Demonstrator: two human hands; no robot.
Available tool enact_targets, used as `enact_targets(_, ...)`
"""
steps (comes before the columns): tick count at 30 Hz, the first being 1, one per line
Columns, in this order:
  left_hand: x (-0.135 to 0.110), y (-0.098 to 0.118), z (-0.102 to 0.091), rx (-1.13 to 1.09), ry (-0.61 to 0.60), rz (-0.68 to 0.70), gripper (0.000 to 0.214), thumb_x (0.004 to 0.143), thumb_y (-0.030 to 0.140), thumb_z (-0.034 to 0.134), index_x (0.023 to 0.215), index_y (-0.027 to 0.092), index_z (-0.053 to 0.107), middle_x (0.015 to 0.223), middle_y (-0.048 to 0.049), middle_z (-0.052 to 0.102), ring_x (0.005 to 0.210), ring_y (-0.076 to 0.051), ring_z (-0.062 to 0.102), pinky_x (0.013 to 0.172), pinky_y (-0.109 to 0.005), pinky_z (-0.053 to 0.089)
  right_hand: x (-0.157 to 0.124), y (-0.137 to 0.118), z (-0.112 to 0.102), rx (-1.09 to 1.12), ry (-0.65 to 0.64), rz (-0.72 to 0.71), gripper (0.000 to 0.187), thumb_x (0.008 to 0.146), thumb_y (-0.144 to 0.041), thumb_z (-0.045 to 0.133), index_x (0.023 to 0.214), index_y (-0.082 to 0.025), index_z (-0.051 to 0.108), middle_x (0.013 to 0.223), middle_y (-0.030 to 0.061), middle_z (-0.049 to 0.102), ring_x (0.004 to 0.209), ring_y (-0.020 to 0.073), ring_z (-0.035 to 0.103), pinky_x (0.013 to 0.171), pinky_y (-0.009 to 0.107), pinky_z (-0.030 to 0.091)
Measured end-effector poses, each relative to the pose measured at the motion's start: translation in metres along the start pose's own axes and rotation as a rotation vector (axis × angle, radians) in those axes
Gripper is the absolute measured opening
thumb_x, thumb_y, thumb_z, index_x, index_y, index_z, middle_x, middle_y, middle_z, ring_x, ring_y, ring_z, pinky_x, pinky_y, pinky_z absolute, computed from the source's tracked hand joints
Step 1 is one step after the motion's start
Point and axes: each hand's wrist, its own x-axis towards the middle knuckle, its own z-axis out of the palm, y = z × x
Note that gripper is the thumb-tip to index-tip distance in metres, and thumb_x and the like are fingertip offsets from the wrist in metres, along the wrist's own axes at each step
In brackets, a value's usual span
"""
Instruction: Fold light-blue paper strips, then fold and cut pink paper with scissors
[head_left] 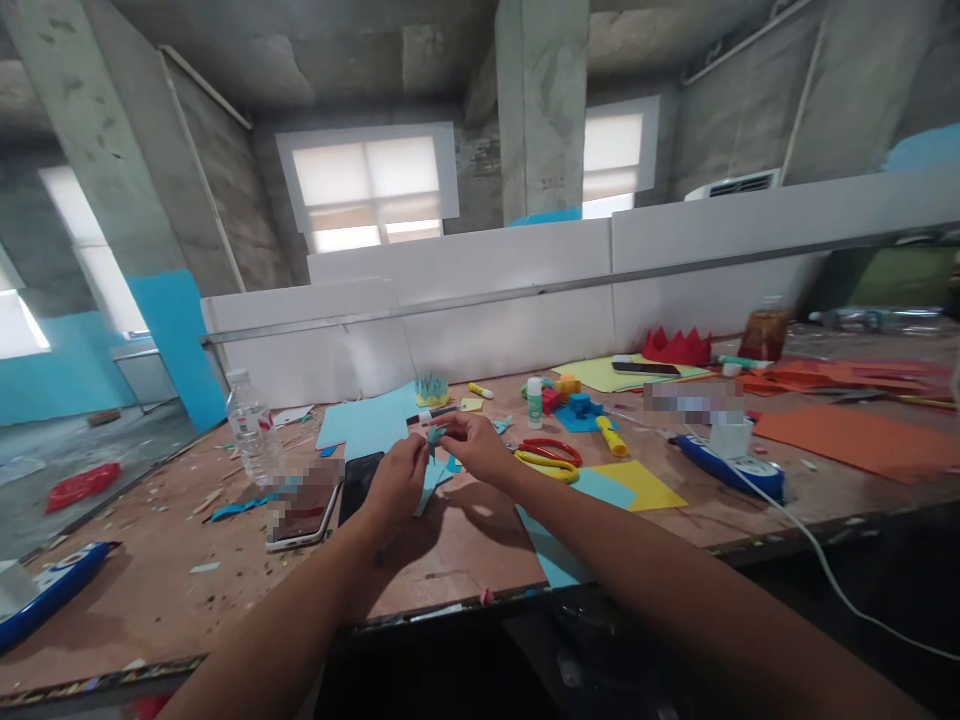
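Above the middle of the table, my left hand (402, 468) and my right hand (477, 446) meet at a small piece of light blue paper (433, 437). Both hands have their fingertips closed on it. Its exact shape is partly hidden by the fingers. A pale blue paper strip (429, 490) hangs or lies just below the hands; I cannot tell which. To the right of my right hand lie scissors (551, 458) with red and yellow handles. A black phone (358, 484) is beside my left hand.
A water bottle (251, 430) stands at left near another phone (304, 515). Light blue sheets (360, 418), a small paper crown (431, 390), a glue stick (534, 403), a red crown (676, 347) and orange paper (862, 437) lie around. A white cable (821, 560) crosses the table's front edge.
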Motion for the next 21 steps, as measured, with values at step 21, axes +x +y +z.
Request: enact_targets(21,0.0,-0.002,-0.002,-0.121,-0.024,-0.013,0.027,0.098,0.04,0.037,0.086,0.023,0.053,0.073,0.001,0.057,0.068,-0.018,0.053,0.064,-0.029,0.037,-0.009,-0.005,-0.003,-0.283,-0.038,-0.166,0.012,0.082,-0.02,0.065,0.095,-0.018,0.065,0.093,0.0049,0.073,0.089,0.0195,0.071,0.081,0.03,0.051)
